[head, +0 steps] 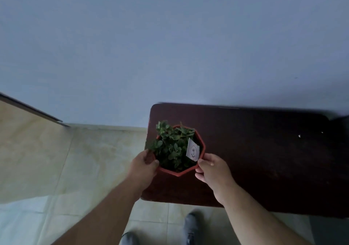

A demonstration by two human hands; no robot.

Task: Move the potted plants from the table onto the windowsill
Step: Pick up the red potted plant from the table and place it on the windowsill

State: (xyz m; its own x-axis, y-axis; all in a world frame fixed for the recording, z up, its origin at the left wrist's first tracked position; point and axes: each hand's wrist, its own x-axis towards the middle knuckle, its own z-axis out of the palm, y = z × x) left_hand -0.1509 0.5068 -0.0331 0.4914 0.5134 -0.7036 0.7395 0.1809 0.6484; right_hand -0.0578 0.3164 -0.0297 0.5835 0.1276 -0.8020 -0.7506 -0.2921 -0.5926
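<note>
Scene: A person stands at a dark reddish-brown wooden worktop (pixel 264 150) set against a pale blue wall (pixel 170 36), seen from above.

Plant: A small leafy green plant in an angular, many-sided red plastic pot (pixel 179 172) sits at the worktop's left end, near the front corner. A white paper tag (pixel 193 150) stands tucked inside the pot on its right.

Left hand: The left hand (pixel 143 166) grips the pot's left rim, thumb hooked over the edge and fingers (pixel 148 157) curled round the outside.

Right hand: The right hand (pixel 211 169) holds the opposite rim, thumb on top and fingers (pixel 200 176) wrapped along the side wall.

Contact: Whether the pot rests on the worktop or is raised just off it cannot be told from this angle.

Progress: This pot is in hand but over the worktop, so its move to the windowsill is at most begun. No windowsill shows here, and no other potted plant stands on the visible worktop; how many have gone across, or wait out of sight, cannot be judged.

Left to do: By the look of it, lift, carry and set down are all to come for this plant.

Surroundings: Beige tiled floor (pixel 75 159) stretches left, with the person's grey shoes (pixel 190 224) at the bottom edge.
</note>
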